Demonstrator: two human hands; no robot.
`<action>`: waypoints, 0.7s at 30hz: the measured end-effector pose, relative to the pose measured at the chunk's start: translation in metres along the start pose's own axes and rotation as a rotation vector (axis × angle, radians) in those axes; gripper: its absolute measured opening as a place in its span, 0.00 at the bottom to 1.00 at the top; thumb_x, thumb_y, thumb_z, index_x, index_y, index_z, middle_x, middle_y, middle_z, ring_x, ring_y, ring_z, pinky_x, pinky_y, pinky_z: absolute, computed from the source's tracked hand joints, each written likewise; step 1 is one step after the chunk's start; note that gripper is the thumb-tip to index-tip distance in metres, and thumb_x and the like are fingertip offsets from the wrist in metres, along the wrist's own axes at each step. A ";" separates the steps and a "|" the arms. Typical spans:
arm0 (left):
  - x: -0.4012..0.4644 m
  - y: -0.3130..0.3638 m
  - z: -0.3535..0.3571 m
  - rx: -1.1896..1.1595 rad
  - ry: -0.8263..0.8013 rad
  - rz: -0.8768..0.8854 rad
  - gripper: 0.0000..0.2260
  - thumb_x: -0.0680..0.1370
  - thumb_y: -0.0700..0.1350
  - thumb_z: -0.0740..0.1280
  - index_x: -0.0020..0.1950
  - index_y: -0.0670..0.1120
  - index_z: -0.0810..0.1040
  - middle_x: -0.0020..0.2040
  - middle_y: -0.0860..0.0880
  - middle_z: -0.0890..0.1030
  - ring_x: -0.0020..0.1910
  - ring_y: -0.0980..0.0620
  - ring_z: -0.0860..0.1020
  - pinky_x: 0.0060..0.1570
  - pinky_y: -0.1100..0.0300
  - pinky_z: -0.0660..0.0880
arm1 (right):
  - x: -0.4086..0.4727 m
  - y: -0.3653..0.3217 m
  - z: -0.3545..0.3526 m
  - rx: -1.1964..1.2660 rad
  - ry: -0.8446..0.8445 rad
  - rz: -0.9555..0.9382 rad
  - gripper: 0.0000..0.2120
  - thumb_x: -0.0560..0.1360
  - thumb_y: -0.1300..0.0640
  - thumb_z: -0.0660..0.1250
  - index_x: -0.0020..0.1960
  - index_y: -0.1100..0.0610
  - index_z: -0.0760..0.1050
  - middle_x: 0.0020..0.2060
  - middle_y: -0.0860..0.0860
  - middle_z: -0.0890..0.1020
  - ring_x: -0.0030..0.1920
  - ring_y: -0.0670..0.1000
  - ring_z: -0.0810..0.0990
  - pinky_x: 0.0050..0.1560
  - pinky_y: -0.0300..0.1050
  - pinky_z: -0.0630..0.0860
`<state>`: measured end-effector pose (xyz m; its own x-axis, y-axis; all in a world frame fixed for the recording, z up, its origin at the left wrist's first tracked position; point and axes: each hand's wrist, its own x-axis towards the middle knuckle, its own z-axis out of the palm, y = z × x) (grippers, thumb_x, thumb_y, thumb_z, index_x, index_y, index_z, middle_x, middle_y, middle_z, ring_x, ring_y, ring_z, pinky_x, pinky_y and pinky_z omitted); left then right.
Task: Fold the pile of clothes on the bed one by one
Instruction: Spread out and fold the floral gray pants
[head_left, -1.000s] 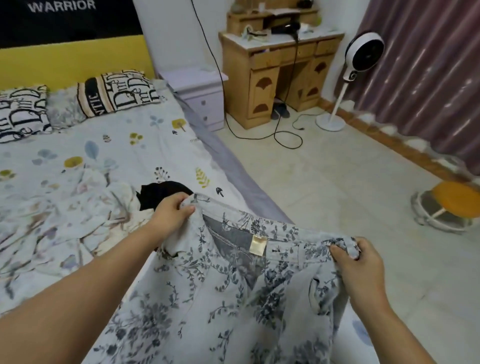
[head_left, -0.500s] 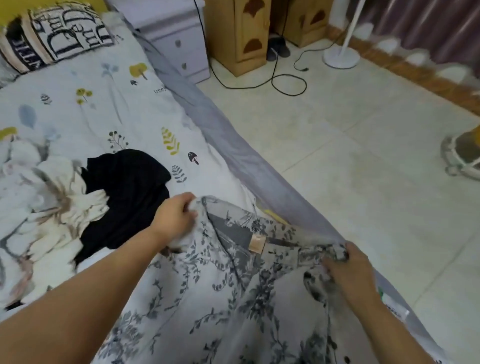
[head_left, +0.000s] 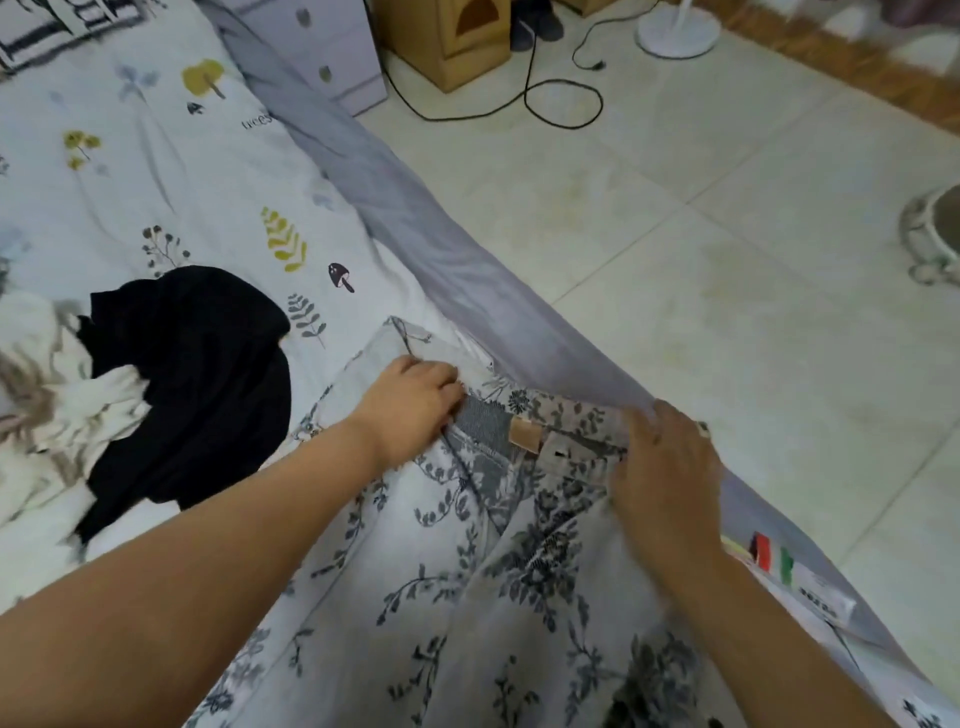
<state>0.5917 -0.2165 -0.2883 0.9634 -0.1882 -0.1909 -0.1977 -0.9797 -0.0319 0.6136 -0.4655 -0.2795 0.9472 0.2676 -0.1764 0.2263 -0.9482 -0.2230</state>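
A pale garment with a dark floral print (head_left: 467, 597) lies spread on the bed (head_left: 182, 182), its waistband and tan label facing away from me near the bed's right edge. My left hand (head_left: 410, 400) grips the left end of the waistband with curled fingers. My right hand (head_left: 665, 467) holds the right end, fingers over the fabric and thumb pinching it; it is blurred. To the left lie a black garment (head_left: 208, 374) and a crumpled cream patterned one (head_left: 47, 405).
The grey side of the bed (head_left: 415, 218) runs diagonally to tiled floor on the right. A lilac nightstand (head_left: 332, 47), a black cable (head_left: 561, 104) and a fan base (head_left: 675, 31) stand at the top. A low stool (head_left: 930, 234) sits at the right edge.
Both hands have lowered the floral garment from the air onto the bed and moved its waistband forward. My view has tilted down, so the desk and pillows have left the frame.
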 end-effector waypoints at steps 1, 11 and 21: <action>0.001 0.001 0.002 0.054 -0.074 0.000 0.17 0.77 0.47 0.63 0.66 0.48 0.70 0.66 0.48 0.71 0.66 0.47 0.70 0.67 0.51 0.60 | 0.001 -0.005 0.004 -0.008 -0.038 -0.042 0.24 0.75 0.64 0.63 0.70 0.60 0.66 0.68 0.61 0.68 0.69 0.61 0.63 0.70 0.60 0.57; 0.003 -0.004 -0.040 0.333 -0.599 -0.101 0.14 0.76 0.56 0.64 0.56 0.50 0.77 0.56 0.53 0.79 0.60 0.51 0.74 0.62 0.57 0.61 | 0.002 -0.017 0.015 -0.103 -0.301 -0.068 0.24 0.76 0.48 0.64 0.69 0.51 0.63 0.68 0.52 0.68 0.70 0.55 0.63 0.72 0.65 0.49; -0.011 0.012 -0.046 -0.157 -0.202 -0.062 0.13 0.73 0.54 0.69 0.55 0.52 0.75 0.47 0.56 0.78 0.54 0.54 0.71 0.57 0.56 0.52 | 0.005 -0.016 0.013 0.025 -0.274 -0.023 0.21 0.81 0.57 0.54 0.73 0.50 0.58 0.70 0.51 0.67 0.72 0.54 0.61 0.71 0.65 0.47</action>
<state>0.5876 -0.2290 -0.2413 0.9140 -0.1259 -0.3856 -0.0940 -0.9905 0.1006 0.6120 -0.4467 -0.2898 0.8444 0.3285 -0.4232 0.2381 -0.9378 -0.2528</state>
